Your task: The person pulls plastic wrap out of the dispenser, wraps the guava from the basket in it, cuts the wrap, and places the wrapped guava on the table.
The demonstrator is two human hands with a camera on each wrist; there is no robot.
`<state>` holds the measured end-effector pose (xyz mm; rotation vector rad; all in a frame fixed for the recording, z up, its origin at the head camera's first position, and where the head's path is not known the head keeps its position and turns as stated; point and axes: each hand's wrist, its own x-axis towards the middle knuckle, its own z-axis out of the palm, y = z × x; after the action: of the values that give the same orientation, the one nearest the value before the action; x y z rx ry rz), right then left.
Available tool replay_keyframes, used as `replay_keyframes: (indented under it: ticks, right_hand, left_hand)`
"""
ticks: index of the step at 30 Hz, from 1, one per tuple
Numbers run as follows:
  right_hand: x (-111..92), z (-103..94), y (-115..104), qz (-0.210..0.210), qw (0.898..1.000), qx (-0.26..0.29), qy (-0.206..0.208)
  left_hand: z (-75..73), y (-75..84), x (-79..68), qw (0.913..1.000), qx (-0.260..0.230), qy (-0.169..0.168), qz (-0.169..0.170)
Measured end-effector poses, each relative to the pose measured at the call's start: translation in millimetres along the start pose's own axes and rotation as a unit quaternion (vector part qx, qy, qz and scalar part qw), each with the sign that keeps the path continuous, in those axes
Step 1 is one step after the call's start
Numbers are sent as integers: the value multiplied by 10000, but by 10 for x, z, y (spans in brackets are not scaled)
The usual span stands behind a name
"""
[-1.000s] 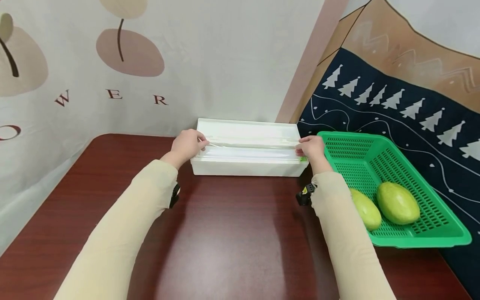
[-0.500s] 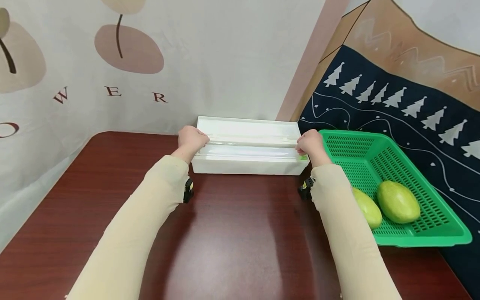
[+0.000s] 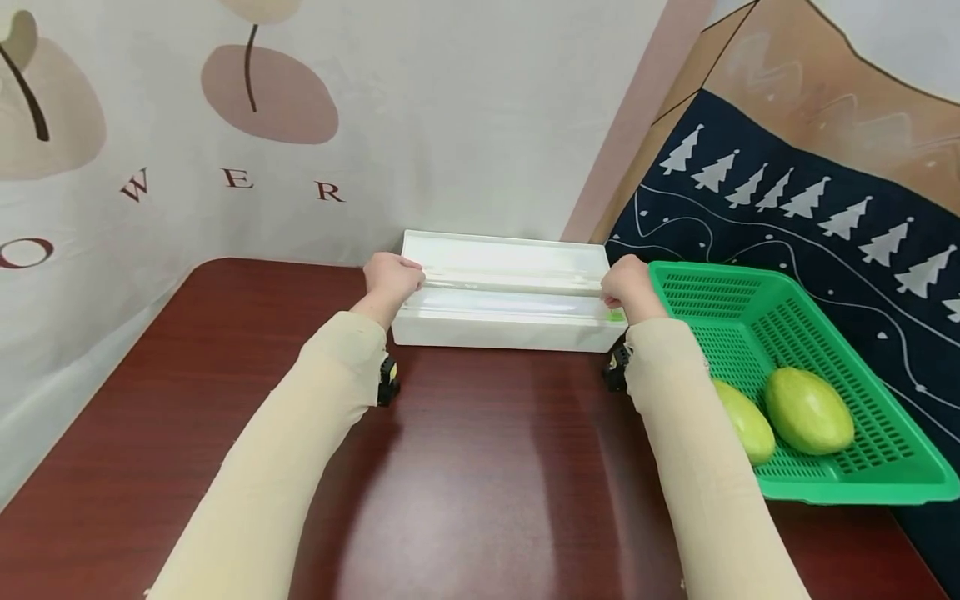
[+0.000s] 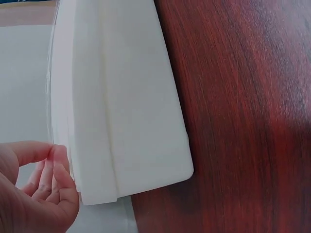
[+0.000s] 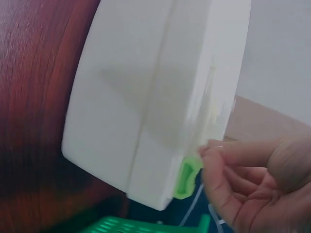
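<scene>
A long white cling film dispenser point(image 3: 510, 335) sits at the table's far side, its lid raised toward the wall. Clear cling film point(image 3: 517, 302) shows as a shiny strip across its opening. My left hand point(image 3: 392, 279) pinches the film's edge at the left end, thumb against fingertips. At the other end my right hand point(image 3: 630, 287) pinches the opposite corner, fingers curled in. Just below that hand is a bright green slide cutter point(image 5: 185, 178) on the dispenser's edge. The film between the fingers is thin and barely visible in both wrist views.
A green plastic basket point(image 3: 870, 492) stands on the right, close beside the right forearm. Inside lie two yellow-green fruits point(image 3: 810, 411), one partly behind the sleeve. The dark red wooden table point(image 3: 480, 500) meets a printed wall cloth point(image 3: 465, 117) behind the dispenser.
My left hand has risen slightly and shifted right, its fingers drawing into a tighter pinch. The right hand's fingers have also curled in more. The head view has shifted a little.
</scene>
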<state>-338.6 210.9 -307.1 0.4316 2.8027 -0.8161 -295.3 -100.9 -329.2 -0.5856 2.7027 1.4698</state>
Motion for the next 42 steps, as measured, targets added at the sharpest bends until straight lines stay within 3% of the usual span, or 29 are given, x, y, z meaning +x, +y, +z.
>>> replay_keyframes:
  ticks: [3, 5, 9, 12, 14, 16, 20, 21, 24, 28, 33, 39, 42]
  right_hand:
    - [73, -6, 85, 261, 9929, 1161, -56]
    - [74, -14, 120, 421, 9803, 1927, -131]
    - [32, -38, 120, 478, 9668, 2504, -184]
    - [70, -34, 132, 504, 9607, 2723, -175]
    - [138, -28, 176, 460, 9519, 3020, -219]
    - [158, -35, 195, 452, 9448, 3235, -252]
    - [79, -87, 172, 450, 9323, 3584, -179]
    - [10, -113, 131, 527, 9346, 3517, -109]
    - [-102, -181, 82, 570, 9289, 3659, -56]
    - [-175, -265, 53, 617, 9179, 3912, -223]
    - [-224, -338, 26, 567, 9053, 4204, -188]
    - [-350, -421, -30, 507, 8797, 4727, -38]
    - [-401, -464, -41, 467, 8594, 5091, -22]
  left_hand:
    - [7, -8, 23, 9973, -674, -89, -274]
    - [1, -8, 38, 9875, -1455, -219, -569]
    - [-27, 29, 57, 9449, -3000, -438, -1238]
    - [-54, 63, 61, 9098, -3789, -526, -1609]
    - [-82, 82, 47, 8929, -4111, -534, -1756]
    - [-105, 100, 28, 8824, -4312, -472, -1819]
    - [-144, 132, -24, 8763, -4475, -335, -1755]
    - [-152, 141, -37, 8773, -4471, -312, -1715]
    - [-176, 168, -68, 8744, -4556, -289, -1644]
    - [-220, 212, -108, 8691, -4691, -248, -1551]
    - [-261, 288, -156, 8579, -4921, -173, -1467]
    - [-338, 382, -255, 8417, -5218, -216, -1373]
    - [-383, 421, -298, 8336, -5353, -302, -1329]
